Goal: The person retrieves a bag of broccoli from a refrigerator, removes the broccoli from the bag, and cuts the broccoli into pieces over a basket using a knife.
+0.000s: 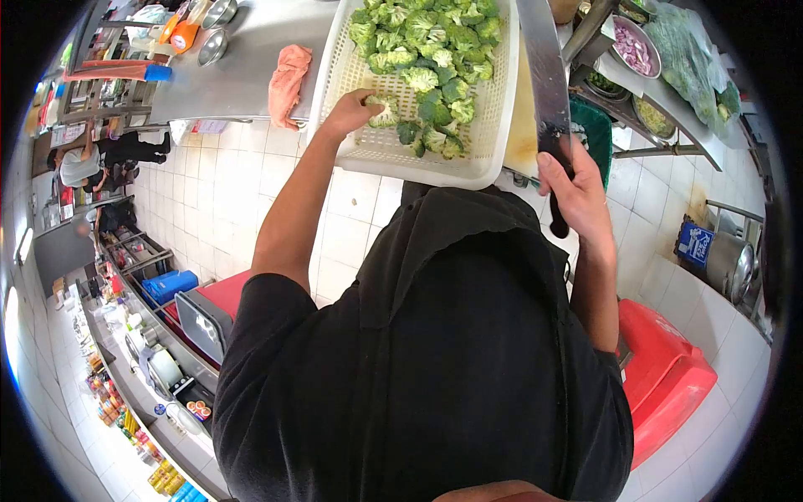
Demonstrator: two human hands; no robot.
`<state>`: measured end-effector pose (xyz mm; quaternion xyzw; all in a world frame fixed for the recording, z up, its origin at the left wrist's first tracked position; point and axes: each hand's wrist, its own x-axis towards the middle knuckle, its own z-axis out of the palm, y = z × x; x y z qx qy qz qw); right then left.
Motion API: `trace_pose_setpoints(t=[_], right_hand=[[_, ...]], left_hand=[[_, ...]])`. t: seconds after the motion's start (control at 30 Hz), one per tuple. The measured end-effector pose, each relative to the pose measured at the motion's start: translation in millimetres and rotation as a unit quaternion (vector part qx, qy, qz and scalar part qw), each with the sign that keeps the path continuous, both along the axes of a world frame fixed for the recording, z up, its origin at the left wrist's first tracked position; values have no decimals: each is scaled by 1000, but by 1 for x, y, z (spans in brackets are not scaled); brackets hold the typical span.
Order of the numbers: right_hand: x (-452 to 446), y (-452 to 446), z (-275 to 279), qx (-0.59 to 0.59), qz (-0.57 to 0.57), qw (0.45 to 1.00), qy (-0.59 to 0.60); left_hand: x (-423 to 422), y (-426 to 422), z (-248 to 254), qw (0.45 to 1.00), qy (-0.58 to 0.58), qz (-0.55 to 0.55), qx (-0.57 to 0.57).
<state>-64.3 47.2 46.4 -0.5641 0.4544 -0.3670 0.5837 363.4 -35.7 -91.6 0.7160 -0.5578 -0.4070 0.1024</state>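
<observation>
IMO keep knife edge well clear of L hand & grip the broccoli floret lightly. Floret's at L fingertips, just right of that hand, in white basket, upper ctr of frame; L hand's nearly closed, pinching it. R hand, right of ctr, curls round knife handle.

Grn broccoli; wht basket; blk knife handle

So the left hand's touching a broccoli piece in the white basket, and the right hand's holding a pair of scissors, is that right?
Not quite: the head view shows the right hand holding a knife. The left hand is indeed touching a broccoli piece in the white basket.
</observation>
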Motion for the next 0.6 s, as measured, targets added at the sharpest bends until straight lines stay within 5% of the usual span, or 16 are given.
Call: trace_pose_setpoints(t=[0.1,0.23,0.43,0.6], right_hand=[[21,-1,5,62,-4,993,-100],[44,-12,10,161,-39,983,-80],[84,-28,20,145,33,985,-90],[115,-33,14,127,70,983,-112]], left_hand=[[-13,8,18,996,71,45,37],[-14,12,17,978,171,109,52],[-21,13,32,946,269,183,20],[-45,27,52,862,451,227,-45]])
